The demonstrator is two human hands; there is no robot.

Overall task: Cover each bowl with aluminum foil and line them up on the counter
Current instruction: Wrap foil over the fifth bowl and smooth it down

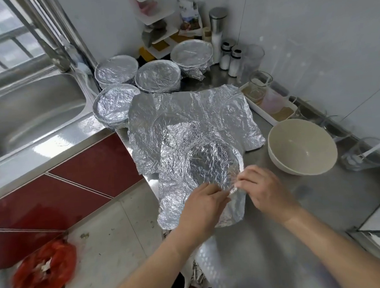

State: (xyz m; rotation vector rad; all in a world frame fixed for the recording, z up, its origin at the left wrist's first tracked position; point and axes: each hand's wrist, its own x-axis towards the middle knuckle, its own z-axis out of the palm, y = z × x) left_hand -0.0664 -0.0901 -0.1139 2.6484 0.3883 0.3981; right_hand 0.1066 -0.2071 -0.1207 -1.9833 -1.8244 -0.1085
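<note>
Pinching contact is made on the near edge of the top foil sheet (185,166) by the left hand (204,203) and the right hand (264,188), whose fingertips meet at almost the same point. Each grip is closed on that edge; the left fingers are slightly blurred. The sheet lies flat and crumpled on the worktop (298,204), directly ahead of both grips. Its long axis runs away from the person, and its far end overlaps a larger lower foil sheet (193,108). A round impression is visible in its middle.

The uncovered bowl (302,146) stands to the right of the sheet, clear of it. It is nearer the right hand, so the sheet is judged to require a carry to the right. Four covered bowls (157,76) are grouped at the far left beside the sink (40,112). By this judgement the task is well advanced.
</note>
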